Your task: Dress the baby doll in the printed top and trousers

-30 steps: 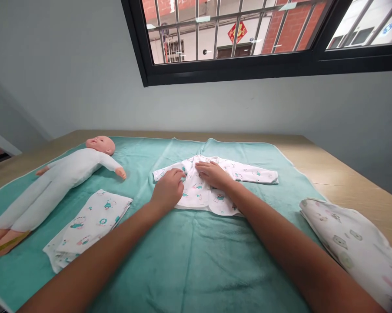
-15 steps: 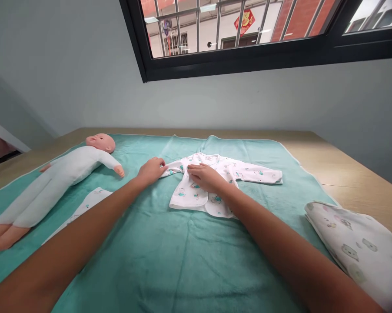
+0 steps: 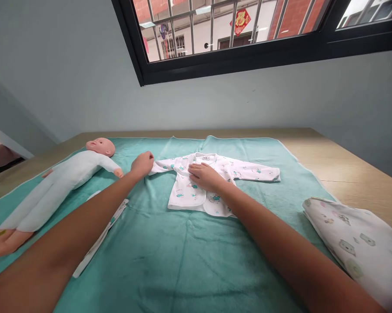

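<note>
A white baby shirt [image 3: 186,193] with small teal and pink prints lies spread on a teal towel [image 3: 157,243], its sleeves out to both sides. My left hand [image 3: 143,164] is closed at the end of the left sleeve and pinches its cuff; the fingertips are partly hidden. Flat on the shirt's chest rests my right hand [image 3: 204,176], fingers extended and pressing the cloth. To the left, a baby doll [image 3: 74,169] in a white suit lies on its back. A folded white printed cloth [image 3: 100,241] sits partly hidden under my left forearm.
A folded white cloth with animal prints [image 3: 362,243] lies at the right, over the towel's edge. The wooden tabletop [image 3: 316,161] shows around the towel. Behind it are a grey wall [image 3: 215,108] and a dark-framed, barred window [image 3: 196,71].
My left hand has moved left with the cuff, and the left sleeve is now stretched out straighter. My right hand has stayed flat on the shirt. The view has shifted slightly.
</note>
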Demonstrator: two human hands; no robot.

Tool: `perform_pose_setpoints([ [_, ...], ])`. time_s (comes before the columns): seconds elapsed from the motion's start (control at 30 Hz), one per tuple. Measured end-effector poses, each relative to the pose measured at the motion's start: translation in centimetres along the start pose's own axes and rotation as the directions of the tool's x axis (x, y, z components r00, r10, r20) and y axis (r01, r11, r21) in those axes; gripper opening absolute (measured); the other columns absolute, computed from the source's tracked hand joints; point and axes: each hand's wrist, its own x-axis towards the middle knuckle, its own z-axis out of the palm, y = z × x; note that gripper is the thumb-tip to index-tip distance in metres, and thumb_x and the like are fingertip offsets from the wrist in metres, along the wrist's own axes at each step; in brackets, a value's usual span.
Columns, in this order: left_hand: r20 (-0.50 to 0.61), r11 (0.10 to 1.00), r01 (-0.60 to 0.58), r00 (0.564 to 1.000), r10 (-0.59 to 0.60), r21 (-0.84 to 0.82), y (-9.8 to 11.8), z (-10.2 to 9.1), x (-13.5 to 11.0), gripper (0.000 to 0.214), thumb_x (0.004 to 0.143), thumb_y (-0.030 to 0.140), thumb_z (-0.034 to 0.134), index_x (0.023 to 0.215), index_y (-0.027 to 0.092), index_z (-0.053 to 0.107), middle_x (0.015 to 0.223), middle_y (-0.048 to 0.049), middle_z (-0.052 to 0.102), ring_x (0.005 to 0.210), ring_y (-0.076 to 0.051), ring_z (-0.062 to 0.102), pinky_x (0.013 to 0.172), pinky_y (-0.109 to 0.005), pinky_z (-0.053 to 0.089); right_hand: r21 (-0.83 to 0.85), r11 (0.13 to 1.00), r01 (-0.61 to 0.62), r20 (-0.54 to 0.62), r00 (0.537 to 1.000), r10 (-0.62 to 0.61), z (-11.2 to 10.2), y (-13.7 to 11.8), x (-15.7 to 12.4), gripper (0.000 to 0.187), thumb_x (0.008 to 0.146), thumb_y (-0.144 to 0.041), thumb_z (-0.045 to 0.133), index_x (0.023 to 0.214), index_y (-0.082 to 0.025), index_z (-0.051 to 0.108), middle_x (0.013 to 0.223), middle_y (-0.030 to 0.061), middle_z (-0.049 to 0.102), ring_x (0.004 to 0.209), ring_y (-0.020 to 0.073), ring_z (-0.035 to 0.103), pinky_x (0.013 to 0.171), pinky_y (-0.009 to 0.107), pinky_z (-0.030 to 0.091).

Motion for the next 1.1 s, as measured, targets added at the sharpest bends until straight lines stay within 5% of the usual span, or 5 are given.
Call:
perform_pose_setpoints([
  [0.17, -0.194, 0.884, -0.462, 0.876, 0.442, -0.07, 5.8, 1.6, -4.1, 0.035, 0.094, 0.026, 0.039, 0.119, 0.017, 0.063, 0.135, -0.0104, 0.06, 0.13, -0.024, 0.05, 0.111, -0.038, 0.038, 0.019, 0.971, -0.239, 0.017, 0.971, 0.239, -0.1, 0.6, 0.4, 0.029, 0.101, -0.031, 0.037, 0.091, -0.021, 0.063, 0.113, 0.0071, 0.069, 0.124, 0.0221, 0.052, 0.11, 0.042, 0.028],
  [0.37, 0.144, 0.75, -0.641, 0.737, 0.661, -0.161, 12.1, 5.1, -6.6, 0.062, 0.1, 0.045, 0.028, 0.151, 0.011, 0.033, 0.162, -0.0113, 0.027, 0.151, -0.025, 0.017, 0.122, -0.044, 0.019, -0.012, 0.92, -0.393, 0.006, 0.92, 0.393, -0.4, 2.9, -0.1, 0.038, 0.102, -0.025, 0.028, 0.124, -0.017, 0.058, 0.144, 0.0146, 0.053, 0.137, 0.0262, 0.042, 0.112, 0.047, 0.028],
  [0.63, 0.286, 0.875, -0.483, 0.833, 0.474, -0.043, 12.6, 5.5, -3.2, 0.062, 0.1, 0.044, 0.019, 0.155, 0.016, 0.025, 0.165, -0.0079, 0.016, 0.152, -0.025, 0.012, 0.122, -0.05, 0.011, 0.059, 0.902, -0.428, 0.006, 0.903, 0.429, 0.2, 3.1, -0.4, 0.041, 0.097, -0.026, 0.042, 0.133, -0.011, 0.054, 0.154, 0.0187, 0.04, 0.146, 0.0293, 0.03, 0.117, 0.05, 0.018],
  [0.77, 0.238, 0.876, -0.48, 0.847, 0.475, -0.043, 14.1, 5.7, -4.5, 0.059, 0.101, 0.042, 0.02, 0.153, 0.016, 0.03, 0.164, -0.0103, 0.018, 0.152, -0.029, 0.011, 0.12, -0.056, 0.011, 0.226, 0.844, -0.486, -0.038, 0.862, 0.506, -0.1, 3.6, 0.2, 0.04, 0.095, -0.026, 0.04, 0.127, -0.016, 0.061, 0.145, 0.0132, 0.053, 0.135, 0.0266, 0.046, 0.113, 0.044, 0.031],
  [1.1, 0.239, 0.614, -0.748, 0.567, 0.789, -0.253, 9.2, 3.6, -13.3, 0.076, 0.096, 0.061, 0.035, 0.156, 0.017, 0.022, 0.163, -0.0133, 0.016, 0.152, -0.028, 0.014, 0.122, -0.05, 0.013, 0.55, 0.625, -0.554, -0.082, 0.709, 0.701, -2.7, 4.9, 0.4, 0.045, 0.089, -0.027, 0.043, 0.128, -0.016, 0.062, 0.124, 0.0131, 0.068, 0.103, 0.0237, 0.067, 0.084, 0.036, 0.054],
])
